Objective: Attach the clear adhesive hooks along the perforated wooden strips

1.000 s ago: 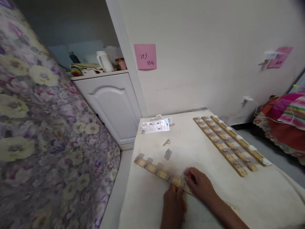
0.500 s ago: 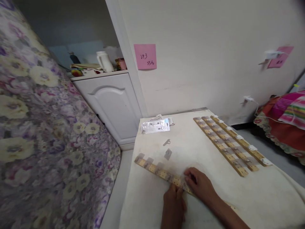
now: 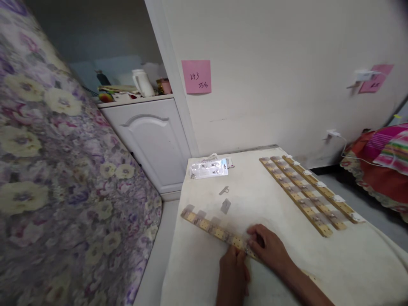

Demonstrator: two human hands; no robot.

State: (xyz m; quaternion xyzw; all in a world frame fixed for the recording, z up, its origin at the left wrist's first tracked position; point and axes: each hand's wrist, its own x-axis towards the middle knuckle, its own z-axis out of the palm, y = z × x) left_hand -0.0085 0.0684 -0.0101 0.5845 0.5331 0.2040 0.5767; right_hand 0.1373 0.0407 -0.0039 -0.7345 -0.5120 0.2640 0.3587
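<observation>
The cloth-covered table point(image 3: 197, 263) has its near edge cut off by the view. Three wooden hook strips point(image 3: 308, 192) lie along its right edge. A fourth strip point(image 3: 218, 232) slants inward from near the left edge, partly hidden by the right hand point(image 3: 267, 246), fingers bent over it. The left hand point(image 3: 233, 265) curls against its near side; I cannot tell whether either pinches anything. Near the far left corner lies a blister pack point(image 3: 208, 168); two loose hooks point(image 3: 225, 206), indistinct, lie between.
</observation>
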